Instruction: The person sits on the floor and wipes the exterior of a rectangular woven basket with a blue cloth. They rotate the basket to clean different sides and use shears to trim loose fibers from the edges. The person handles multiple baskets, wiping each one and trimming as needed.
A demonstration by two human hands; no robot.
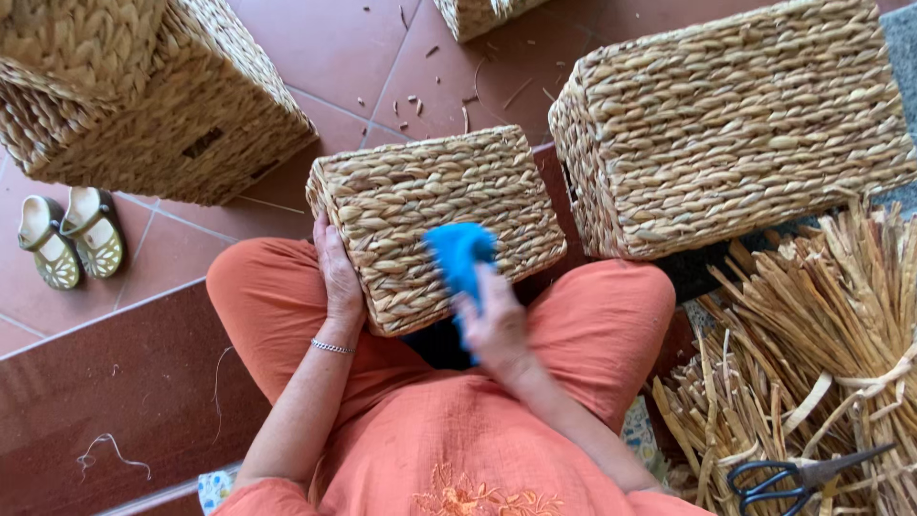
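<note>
A small woven straw basket (430,205) rests upside down on my lap, between my knees in orange trousers. My left hand (339,272) grips its left side, with a silver bracelet on the wrist. My right hand (495,325), blurred by motion, holds a bright blue brush-like tool (460,253) pressed onto the basket's upturned bottom.
A larger woven basket (735,124) lies to the right, another (134,96) at the upper left, a third (478,14) at the top edge. A bundle of dried straw (821,354) and black scissors (793,475) lie at the right. Two sandals (72,239) sit on the red tile floor.
</note>
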